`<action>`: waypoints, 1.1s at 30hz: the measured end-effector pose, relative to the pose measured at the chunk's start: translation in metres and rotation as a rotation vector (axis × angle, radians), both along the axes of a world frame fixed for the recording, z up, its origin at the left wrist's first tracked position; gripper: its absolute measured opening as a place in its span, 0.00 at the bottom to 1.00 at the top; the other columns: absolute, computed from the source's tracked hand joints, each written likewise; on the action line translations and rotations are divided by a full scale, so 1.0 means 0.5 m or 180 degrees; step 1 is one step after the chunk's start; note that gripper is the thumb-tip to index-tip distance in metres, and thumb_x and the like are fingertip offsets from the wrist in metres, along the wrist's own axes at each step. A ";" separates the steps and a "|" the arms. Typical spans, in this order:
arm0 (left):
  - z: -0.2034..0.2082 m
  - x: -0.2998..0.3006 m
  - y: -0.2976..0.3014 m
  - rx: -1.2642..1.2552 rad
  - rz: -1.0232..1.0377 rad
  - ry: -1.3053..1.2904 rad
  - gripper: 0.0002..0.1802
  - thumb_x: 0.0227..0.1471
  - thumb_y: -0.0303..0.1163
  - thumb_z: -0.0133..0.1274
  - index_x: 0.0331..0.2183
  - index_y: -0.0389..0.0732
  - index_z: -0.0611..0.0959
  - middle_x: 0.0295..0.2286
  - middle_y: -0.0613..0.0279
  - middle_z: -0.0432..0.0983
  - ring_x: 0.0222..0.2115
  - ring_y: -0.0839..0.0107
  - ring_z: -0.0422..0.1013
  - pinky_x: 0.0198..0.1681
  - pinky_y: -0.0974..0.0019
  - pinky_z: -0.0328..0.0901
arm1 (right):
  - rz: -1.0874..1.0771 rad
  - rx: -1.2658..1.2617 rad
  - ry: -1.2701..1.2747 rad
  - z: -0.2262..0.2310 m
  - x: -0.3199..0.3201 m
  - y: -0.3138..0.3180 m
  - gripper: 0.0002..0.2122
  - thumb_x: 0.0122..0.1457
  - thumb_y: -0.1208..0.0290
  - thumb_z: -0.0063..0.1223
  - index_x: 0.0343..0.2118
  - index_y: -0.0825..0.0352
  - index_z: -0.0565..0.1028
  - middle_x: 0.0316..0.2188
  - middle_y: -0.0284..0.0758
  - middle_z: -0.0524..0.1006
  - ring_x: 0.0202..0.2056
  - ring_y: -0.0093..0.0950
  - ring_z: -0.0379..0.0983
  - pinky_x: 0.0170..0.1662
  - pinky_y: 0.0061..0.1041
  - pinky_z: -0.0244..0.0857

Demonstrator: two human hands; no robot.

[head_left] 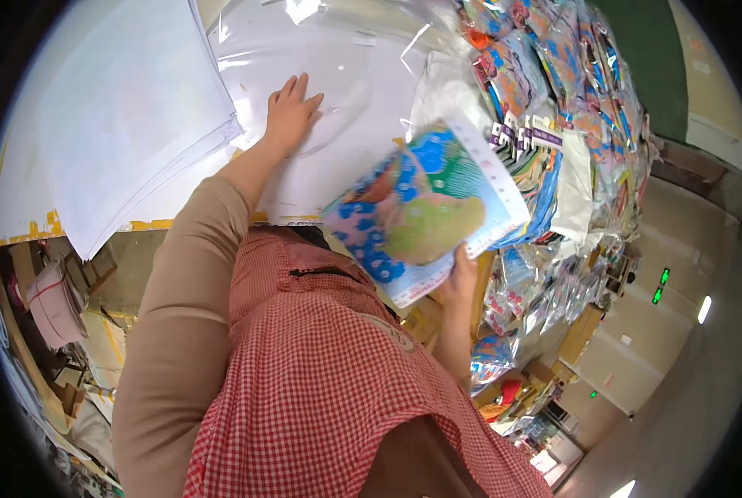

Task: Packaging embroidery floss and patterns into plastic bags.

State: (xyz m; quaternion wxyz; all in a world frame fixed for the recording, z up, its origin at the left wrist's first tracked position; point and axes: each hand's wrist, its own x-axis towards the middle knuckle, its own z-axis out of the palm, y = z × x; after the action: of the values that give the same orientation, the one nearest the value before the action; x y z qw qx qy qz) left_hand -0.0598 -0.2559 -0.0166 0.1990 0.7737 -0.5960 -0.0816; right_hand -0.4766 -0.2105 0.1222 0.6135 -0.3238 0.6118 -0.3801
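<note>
My left hand (292, 114) lies with its fingers spread on clear plastic film (337, 70), which covers the white tabletop. My right hand (460, 275) grips the lower edge of a colourful printed sheet (433, 207). This sheet is tilted in front of me, slightly blurred, with blue, green and pink patterns and a pale border. Its far corner is near a stack of similar flat goods (537, 170) with dark header labels. How my right thumb and fingers sit behind the sheet is partly hidden.
Large white sheets (130, 116) are stacked at the left and overhang the table's near edge. A heap of shiny plastic-wrapped colourful packs (587, 83) rises at the right. Below the table, at left, stand cardboard and a pink bundle (55, 305).
</note>
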 end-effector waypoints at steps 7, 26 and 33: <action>0.037 0.004 0.025 0.0379 -0.1056 -0.0311 0.36 0.38 0.42 0.59 0.51 0.44 0.70 0.55 0.46 0.56 0.55 0.48 0.54 0.57 0.54 0.54 | 0.0601 0.0562 0.0230 -0.043 0.139 0.014 0.18 0.58 0.73 0.51 0.50 0.71 0.66 0.43 0.34 0.73 0.41 0.27 0.70 0.45 0.27 0.64; 0.070 0.023 -0.034 0.0207 -0.0366 0.1818 0.10 0.51 0.37 0.49 0.33 0.42 0.75 0.26 0.53 0.76 0.31 0.51 0.72 0.33 0.54 0.65 | 0.2498 -0.1429 0.2296 -0.139 0.396 -0.080 0.21 0.55 0.62 0.52 0.47 0.72 0.69 0.36 0.50 0.76 0.37 0.42 0.75 0.38 0.37 0.67; 0.113 -0.017 0.026 -0.0836 -0.1130 0.1357 0.08 0.46 0.28 0.54 0.31 0.38 0.75 0.38 0.54 0.75 0.40 0.56 0.70 0.42 0.58 0.65 | 0.2912 -0.0826 0.3645 -0.254 0.406 -0.193 0.23 0.56 0.50 0.46 0.35 0.71 0.75 0.30 0.48 0.77 0.29 0.42 0.75 0.35 0.37 0.68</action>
State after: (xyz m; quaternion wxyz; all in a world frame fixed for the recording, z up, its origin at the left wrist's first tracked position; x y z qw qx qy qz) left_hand -0.0685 -0.2429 0.0400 0.4005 0.5905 -0.6721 -0.1978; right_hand -0.2736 -0.3069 -0.0046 0.2525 -0.7635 0.5900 0.0723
